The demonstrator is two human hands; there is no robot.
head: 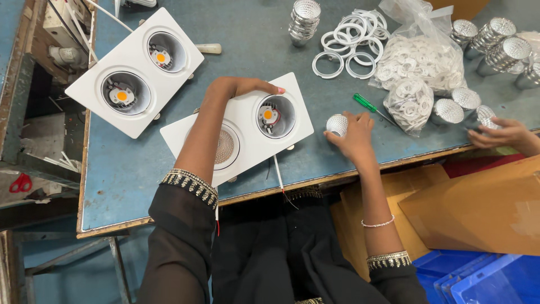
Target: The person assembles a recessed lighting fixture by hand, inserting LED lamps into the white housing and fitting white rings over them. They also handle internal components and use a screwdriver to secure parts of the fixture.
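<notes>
Blue-grey and scuffed, the workbench [140, 169] fills most of the view, its worn wooden edge running along the near side, with brown cardboard sheets [478, 208] and blue plastic crates [484, 281] on the floor below to the right.

The left hand [239, 87] lies across the top edge of a white twin downlight housing [239, 132], fingers together and curled over its rim, pressing it to the bench. The forearm crosses the housing's left socket, where a ribbed reflector already sits; the right socket [274, 115] shows a bare orange LED chip. A thin white wire [279, 173] trails from the housing over the bench edge.

The right hand [355, 135] rests on the bench just beside the housing, fingers closed loosely around a small silver faceted reflector cup [337, 125], its dimpled mouth facing up at the fingertips.

A second twin housing [135, 70] lies well apart at the upper left, both sockets showing orange chips. A green-handled screwdriver [365, 104] lies near the right hand. Further back sit a stack of reflector cups [304, 19] and loose white plastic rings [349, 42].

Two clear plastic bags hold small white ring parts: a large open one [419, 56] and a smaller knotted one [410, 104] in front of it. More silver reflectors [495, 39] stand behind and beside the bags.

At the far right another person's hand [503, 134] holds a reflector over the bench edge; how its fingers stand I cannot tell clearly
</notes>
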